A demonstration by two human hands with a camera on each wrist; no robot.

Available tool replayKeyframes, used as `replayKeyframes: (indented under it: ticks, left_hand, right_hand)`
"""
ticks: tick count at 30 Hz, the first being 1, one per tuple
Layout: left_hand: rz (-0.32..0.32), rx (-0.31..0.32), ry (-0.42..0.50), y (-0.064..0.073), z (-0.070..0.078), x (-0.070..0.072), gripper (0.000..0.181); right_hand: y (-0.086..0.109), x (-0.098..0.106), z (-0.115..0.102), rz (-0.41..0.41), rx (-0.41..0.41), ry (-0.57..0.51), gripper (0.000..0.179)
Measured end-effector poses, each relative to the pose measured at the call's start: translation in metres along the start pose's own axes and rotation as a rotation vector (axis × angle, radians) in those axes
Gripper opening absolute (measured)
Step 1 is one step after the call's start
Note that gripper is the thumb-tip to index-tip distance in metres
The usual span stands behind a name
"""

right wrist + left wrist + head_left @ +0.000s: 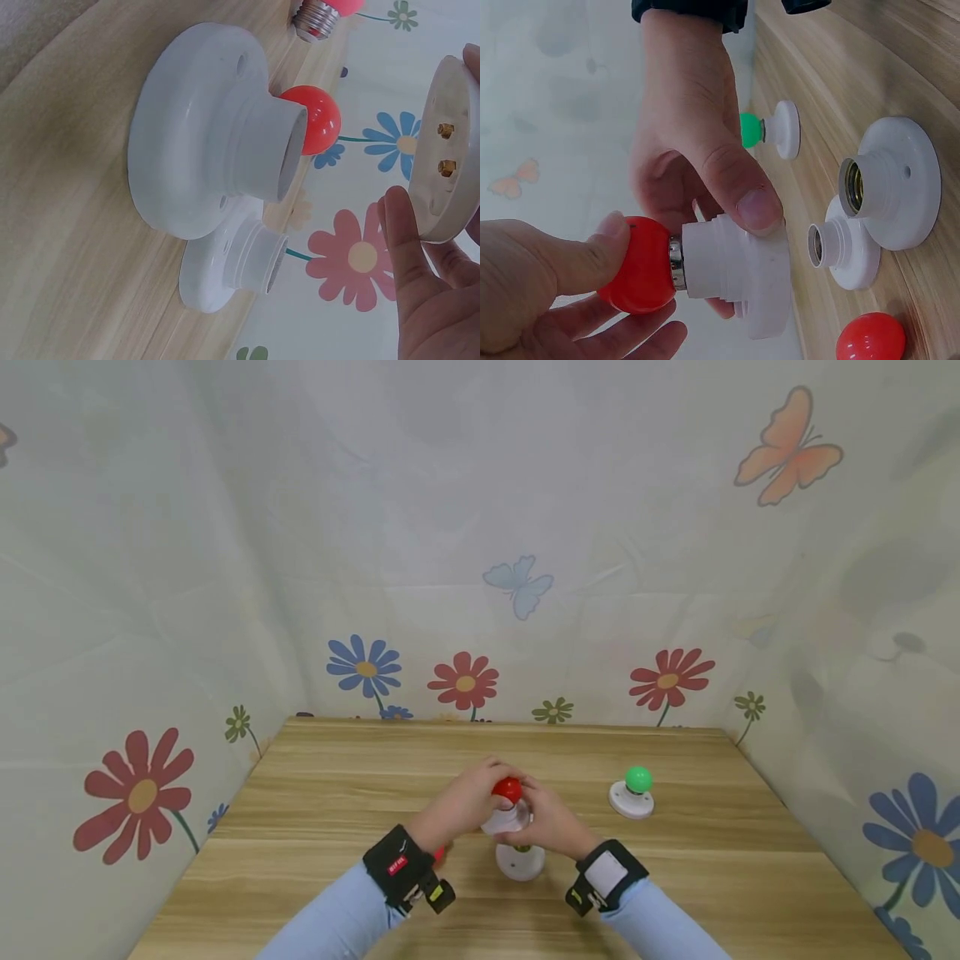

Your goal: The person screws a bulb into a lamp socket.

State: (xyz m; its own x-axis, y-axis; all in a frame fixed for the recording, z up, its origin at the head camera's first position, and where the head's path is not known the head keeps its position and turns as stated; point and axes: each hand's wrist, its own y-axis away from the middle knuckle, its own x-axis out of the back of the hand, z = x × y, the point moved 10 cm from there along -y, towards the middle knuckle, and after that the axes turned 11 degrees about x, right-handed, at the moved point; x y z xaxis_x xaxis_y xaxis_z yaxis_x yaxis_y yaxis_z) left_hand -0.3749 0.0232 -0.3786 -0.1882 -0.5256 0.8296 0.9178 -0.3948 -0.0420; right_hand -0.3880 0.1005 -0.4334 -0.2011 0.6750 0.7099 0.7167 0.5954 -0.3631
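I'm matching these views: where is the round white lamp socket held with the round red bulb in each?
Head: the round white lamp socket is below centre, under the round red bulb.
Left wrist: just below centre, right of the bulb, gripped by the right hand.
Right wrist: at the right edge, underside showing.
Landmark: the nearer empty white socket on the wood-grain table: lower centre, right side, left of centre respectively.

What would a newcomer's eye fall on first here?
Probably the red bulb, pinched in the left hand at the mouth of a white socket that the right hand holds. Next, the green bulb, upright on its base toward the table's right side.
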Motion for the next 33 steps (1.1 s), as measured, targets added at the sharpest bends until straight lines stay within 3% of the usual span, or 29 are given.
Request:
replayKeyframes:
  ticks: [5, 13, 15, 21, 24, 33]
  left_hand:
    - [0.042, 0.03, -0.037, -0.0007, -0.0007, -0.0035, 0.044]
    - [0.15, 0.028, -0.091, 0.0, -0.003, -0.0021, 0.054]
    - [0.133, 0.03, -0.068, -0.0004, -0.0033, -0.0022, 0.058]
    - [-0.021, -0.027, 0.01, 0.0005, 0.0036, -0.0045, 0.059]
    - [-0.065, -0.025, 0.022, 0.0011, 0.0037, -0.0038, 0.058]
    - [-0.041, -0.002, -0.011, -0.0017, 0.0025, -0.0038, 0.046]
  right_hand:
    - [0.0012, -0.0002, -0.0001, -0.002, 0.003, 0.01, 0.07]
    - [0.0028, -0.0004, -0.0009, -0.01, -0.025, -0.031, 0.061]
    - [0.003, -0.0001, -0.0002, -0.007, -0.021, -0.037, 0.061]
    - [0.0043, -0.0005, 0.0029, 0.013, -0.019, -0.054, 0.074]
    - [0.0047, -0.0015, 0.0048, 0.015, -0.03, -0.066, 0.081]
    - [0.0043, -0.0015, 0.0056, 0.005, -0.041, -0.054, 0.082]
